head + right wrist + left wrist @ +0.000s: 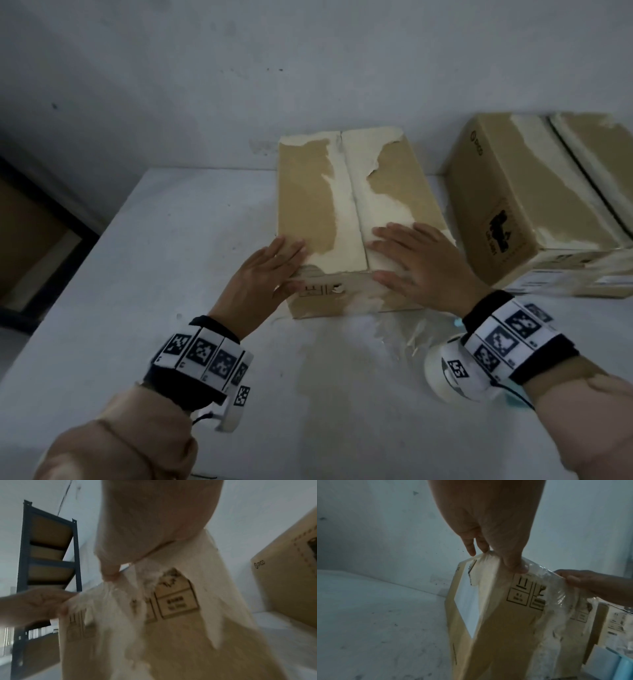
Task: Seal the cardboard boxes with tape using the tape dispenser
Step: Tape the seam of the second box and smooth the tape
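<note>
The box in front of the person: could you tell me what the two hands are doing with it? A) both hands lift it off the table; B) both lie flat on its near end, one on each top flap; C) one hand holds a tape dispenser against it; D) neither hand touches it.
B: in the head view the left hand and the right hand lie with straight fingers on the near end of the box, one either side of the centre seam.

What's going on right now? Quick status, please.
Left hand and right hand both flat on the near end of the cardboard box. Top seam shut. Tape dispenser not clearly in view. Second box stands apart, to the right.
</note>
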`<move>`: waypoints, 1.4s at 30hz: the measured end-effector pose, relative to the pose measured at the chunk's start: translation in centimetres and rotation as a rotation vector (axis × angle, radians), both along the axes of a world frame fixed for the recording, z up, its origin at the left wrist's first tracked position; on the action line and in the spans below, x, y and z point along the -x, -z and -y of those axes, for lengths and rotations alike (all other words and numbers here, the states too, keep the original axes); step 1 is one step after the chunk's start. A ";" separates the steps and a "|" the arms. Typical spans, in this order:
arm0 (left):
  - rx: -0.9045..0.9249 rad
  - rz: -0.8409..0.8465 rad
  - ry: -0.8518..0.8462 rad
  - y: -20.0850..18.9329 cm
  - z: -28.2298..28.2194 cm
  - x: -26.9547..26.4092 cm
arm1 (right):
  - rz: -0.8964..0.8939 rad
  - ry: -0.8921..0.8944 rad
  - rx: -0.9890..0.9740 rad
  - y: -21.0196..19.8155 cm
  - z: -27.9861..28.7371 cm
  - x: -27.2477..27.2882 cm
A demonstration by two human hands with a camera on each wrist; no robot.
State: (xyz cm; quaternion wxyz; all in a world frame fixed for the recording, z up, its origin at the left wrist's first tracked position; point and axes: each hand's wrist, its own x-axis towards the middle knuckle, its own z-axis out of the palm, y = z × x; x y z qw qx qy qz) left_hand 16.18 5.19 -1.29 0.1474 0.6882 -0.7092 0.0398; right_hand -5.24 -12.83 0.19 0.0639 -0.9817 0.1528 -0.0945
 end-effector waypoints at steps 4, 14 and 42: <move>0.023 0.006 -0.006 -0.2 0.0 0.2 | 0.032 0.084 -0.094 -1.5 -2.3 -2.3; 0.032 0.051 0.023 -0.2 -0.4 -0.3 | -0.085 0.089 0.097 0.8 -5.5 -6.5; 0.272 -0.498 -0.010 2.1 -1.1 -1.7 | -0.166 0.059 0.014 0.2 -5.5 -5.7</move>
